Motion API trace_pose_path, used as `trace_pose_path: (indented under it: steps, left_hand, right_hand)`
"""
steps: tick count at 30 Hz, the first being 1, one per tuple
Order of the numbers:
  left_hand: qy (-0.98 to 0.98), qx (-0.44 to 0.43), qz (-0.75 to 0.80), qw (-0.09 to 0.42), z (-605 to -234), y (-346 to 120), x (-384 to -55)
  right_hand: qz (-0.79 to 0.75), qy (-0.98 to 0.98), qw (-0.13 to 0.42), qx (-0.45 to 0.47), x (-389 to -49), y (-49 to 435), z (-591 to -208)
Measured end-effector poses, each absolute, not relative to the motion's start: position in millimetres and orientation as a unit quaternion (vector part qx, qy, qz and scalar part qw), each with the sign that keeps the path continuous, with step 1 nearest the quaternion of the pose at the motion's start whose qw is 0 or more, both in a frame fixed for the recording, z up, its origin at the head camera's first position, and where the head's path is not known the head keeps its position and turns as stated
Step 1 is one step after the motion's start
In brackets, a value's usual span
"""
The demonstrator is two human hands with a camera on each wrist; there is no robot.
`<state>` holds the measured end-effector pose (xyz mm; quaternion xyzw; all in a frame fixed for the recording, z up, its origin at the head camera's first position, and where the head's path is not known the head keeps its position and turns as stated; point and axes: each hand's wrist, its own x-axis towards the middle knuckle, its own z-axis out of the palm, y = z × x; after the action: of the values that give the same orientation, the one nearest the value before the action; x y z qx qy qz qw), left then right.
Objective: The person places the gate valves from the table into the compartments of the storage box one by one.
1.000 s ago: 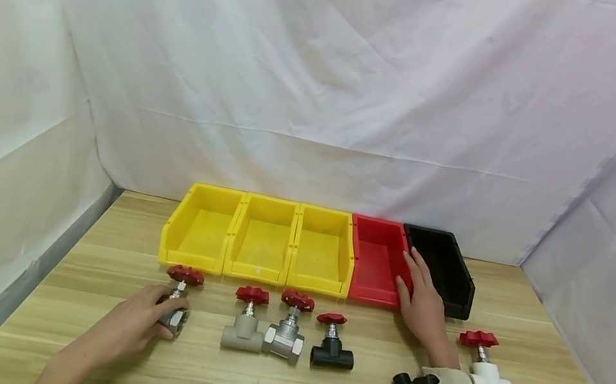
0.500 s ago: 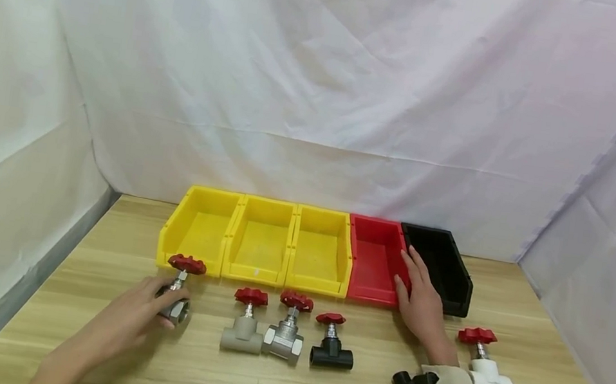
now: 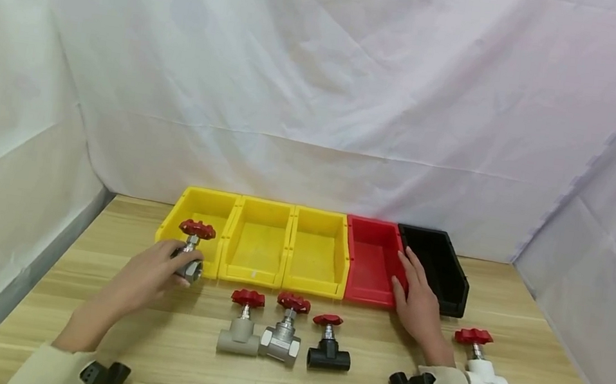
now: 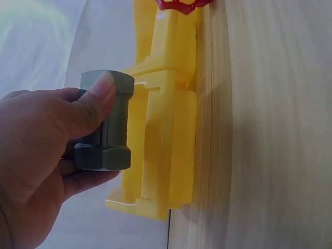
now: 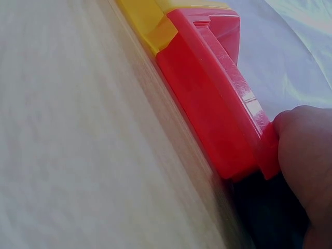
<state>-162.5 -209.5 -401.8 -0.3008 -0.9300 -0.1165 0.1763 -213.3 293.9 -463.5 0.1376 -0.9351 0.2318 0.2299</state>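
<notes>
My left hand (image 3: pixel 151 274) grips a metal gate valve (image 3: pixel 192 269) with a red handwheel, held upright in front of the leftmost yellow bin (image 3: pixel 161 249). In the left wrist view the thumb lies across the valve's hex-ended body (image 4: pixel 115 124), and the fingers go behind it. The handwheel overlaps the bin's interior in the head view. My right hand (image 3: pixel 420 307) rests at the wall between the red bin (image 3: pixel 370 296) and the black bin (image 3: pixel 460 296), fingers extended. Its thumb is at the red rim in the right wrist view.
Two more yellow bins (image 3: pixel 253 274) complete the row. In front stand a beige valve (image 3: pixel 239 337), another metal valve (image 3: pixel 280 342) and a black valve (image 3: pixel 329 355), all red-wheeled. A white valve (image 3: pixel 484 376) stands far right. White cloth (image 3: pixel 321 90) hangs behind.
My left hand has lifted the metal valve off the table and carried it forward to the leftmost yellow bin's front. The right hand has stayed at the red bin.
</notes>
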Motion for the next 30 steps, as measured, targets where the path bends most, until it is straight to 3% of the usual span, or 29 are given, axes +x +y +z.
trace_pose_path:
  steps: [30]
  left_hand:
    - [-0.952,-0.269,-0.112,0.090,-411,-209,-231]
  right_hand:
    - [0.227,-0.938,0.229,0.130,-214,293,-463]
